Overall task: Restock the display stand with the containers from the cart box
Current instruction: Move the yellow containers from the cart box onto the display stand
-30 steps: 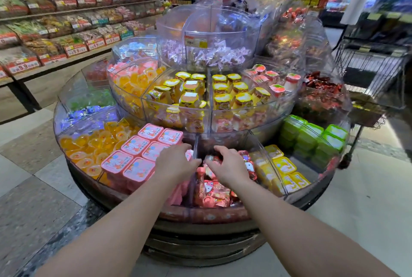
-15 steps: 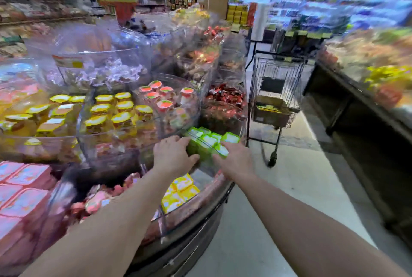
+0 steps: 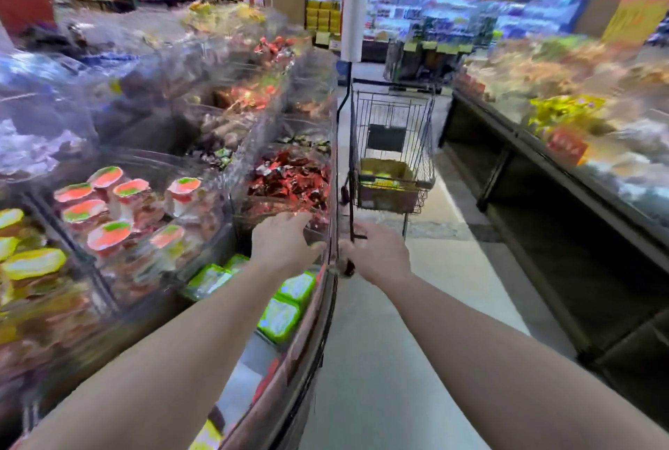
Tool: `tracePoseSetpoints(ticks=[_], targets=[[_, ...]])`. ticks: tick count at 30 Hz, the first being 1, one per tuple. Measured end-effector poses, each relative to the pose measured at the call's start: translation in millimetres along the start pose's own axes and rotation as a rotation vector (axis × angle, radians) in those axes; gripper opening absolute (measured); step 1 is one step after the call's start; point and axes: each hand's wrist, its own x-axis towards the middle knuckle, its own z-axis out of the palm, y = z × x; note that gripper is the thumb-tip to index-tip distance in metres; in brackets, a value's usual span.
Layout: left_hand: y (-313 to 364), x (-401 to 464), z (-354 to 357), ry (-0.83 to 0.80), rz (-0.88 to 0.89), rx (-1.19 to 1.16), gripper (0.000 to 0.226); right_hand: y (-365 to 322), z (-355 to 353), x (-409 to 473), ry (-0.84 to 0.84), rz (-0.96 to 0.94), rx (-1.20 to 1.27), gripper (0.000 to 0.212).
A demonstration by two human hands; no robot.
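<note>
Both arms extend forward from the bottom of the view. The left hand [image 3: 284, 243] hangs over the rim of the display stand [image 3: 325, 290], near centre frame, fingers loosely spread and holding nothing. The right hand [image 3: 378, 254] sits just beside it at 3 o'clock, over the aisle floor [image 3: 380, 359], fingers relaxed and likewise empty; the two hands are close but apart.

The stand fills the left half of the view. Green-lidded containers [image 3: 278, 317] lie in the lower tier at 6 o'clock of the left hand. Red-and-green-lidded cups [image 3: 108, 236] fill a clear bin at 9 o'clock. Red-wrapped sweets [image 3: 289, 181] sit in the bin at 12 o'clock of the left hand. Yellow-lidded cups [image 3: 34, 263] show at the far left edge, blurred.

The shopping cart [image 3: 392, 145] stands in the aisle at 12 o'clock of the right hand, well apart from both hands. A cardboard box [image 3: 387, 192] rests in its basket, with yellow-green items [image 3: 380, 178] visible inside; detail is too small to tell. A dark chiller counter [image 3: 543, 196] runs along the right side.
</note>
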Motion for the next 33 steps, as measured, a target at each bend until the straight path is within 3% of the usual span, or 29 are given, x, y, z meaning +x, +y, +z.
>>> tracePoseSetpoints(ticks=[9, 11, 24, 33], targets=[[51.7, 150.3, 20.7, -0.054, 0.035, -0.070, 0.063, 46.4, -24.7, 135.9, -0.020, 0.074, 0.043, 0.043], [67.9, 182.1, 33.4, -0.067, 0.025, -0.079, 0.064, 65.0, -26.1, 169.6, -0.012, 0.087, 0.043, 0.050], [235.7, 391.5, 109.1, -0.070, -0.022, -0.115, 0.049, 242.1, -82.5, 408.4, -0.048, 0.063, 0.026, 0.059], [263.3, 529.5, 168.8, -0.153, -0.123, -0.133, 0.054, 310.2, -67.5, 559.8, -0.130, 0.047, 0.064, 0.056]])
